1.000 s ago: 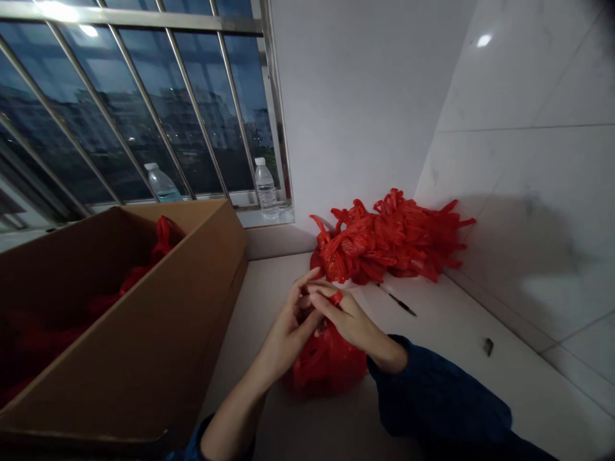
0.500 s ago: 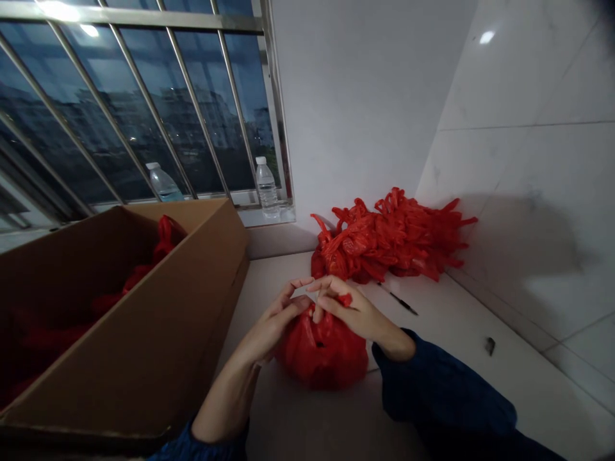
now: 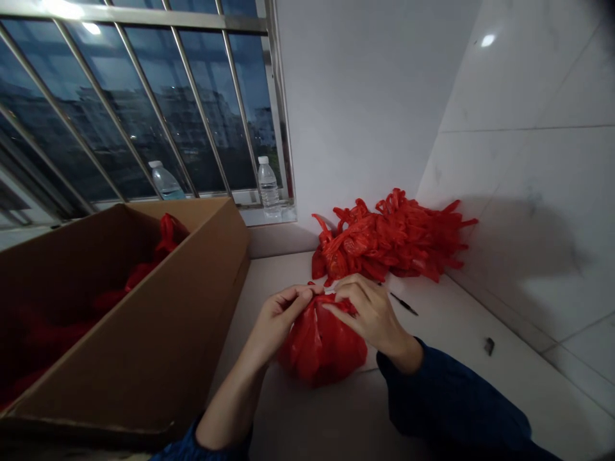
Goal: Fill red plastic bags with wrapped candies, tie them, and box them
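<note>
A full, rounded red plastic bag (image 3: 323, 349) sits on the white surface in front of me. My left hand (image 3: 283, 310) pinches the gathered top of the bag from the left, thumb against forefinger. From the right, my right hand (image 3: 369, 314) is curled over the bag's top, its fingers closed on the red plastic. A small whitish bit (image 3: 329, 291) shows between the fingertips of both hands; what it is I cannot make out. The bag's contents are hidden.
A large cardboard box (image 3: 144, 333) with red bags inside stands at the left. Behind my hands lies a heap of red plastic bags (image 3: 389, 237). A pen (image 3: 404, 303) and a small dark object (image 3: 489, 346) lie to the right. Two bottles, one clear bottle (image 3: 268, 186), stand by the barred window.
My right hand has shifted slightly right and curled its fingers. My left fingers have closed into a pinch. The bag's top is drawn up, and a whitish bit shows between the hands.
</note>
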{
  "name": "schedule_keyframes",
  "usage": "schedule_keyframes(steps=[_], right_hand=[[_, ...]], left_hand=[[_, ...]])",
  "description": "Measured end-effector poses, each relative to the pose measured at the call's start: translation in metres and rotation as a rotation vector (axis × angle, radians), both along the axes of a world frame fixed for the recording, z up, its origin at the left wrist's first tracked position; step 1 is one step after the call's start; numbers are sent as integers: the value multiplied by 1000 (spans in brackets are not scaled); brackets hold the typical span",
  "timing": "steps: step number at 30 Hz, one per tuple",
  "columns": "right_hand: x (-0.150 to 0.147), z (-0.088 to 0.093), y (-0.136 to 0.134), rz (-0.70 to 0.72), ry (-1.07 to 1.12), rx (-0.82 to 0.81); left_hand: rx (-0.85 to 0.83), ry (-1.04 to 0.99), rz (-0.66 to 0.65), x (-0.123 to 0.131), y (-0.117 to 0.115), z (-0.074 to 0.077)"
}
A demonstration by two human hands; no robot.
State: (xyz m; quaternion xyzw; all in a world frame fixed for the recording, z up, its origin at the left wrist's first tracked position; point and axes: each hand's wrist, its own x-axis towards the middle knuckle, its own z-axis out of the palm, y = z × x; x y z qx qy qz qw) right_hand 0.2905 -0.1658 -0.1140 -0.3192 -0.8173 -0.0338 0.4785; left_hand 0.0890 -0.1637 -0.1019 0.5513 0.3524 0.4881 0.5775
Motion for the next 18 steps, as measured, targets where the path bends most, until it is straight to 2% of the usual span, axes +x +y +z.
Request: schedule_keyframes(steps=[4, 6, 9, 11, 15, 18], right_hand=[[15, 6, -4, -17, -77, 8], [22, 7, -10, 19, -58, -35], [34, 1, -22, 72, -26, -184], [43, -6, -30, 81, -5, -322], [59, -22, -34, 81, 70, -593], [71, -33, -23, 167, 183, -712]], left_hand=[[-58, -74, 46, 1, 4, -4], [-25, -124, 154, -1, 11, -7], [25, -201, 346, -9, 29, -16], [31, -236, 421, -15, 41, -23], [24, -246, 453, -20, 56, -36], [19, -211, 415, -21, 56, -44]])
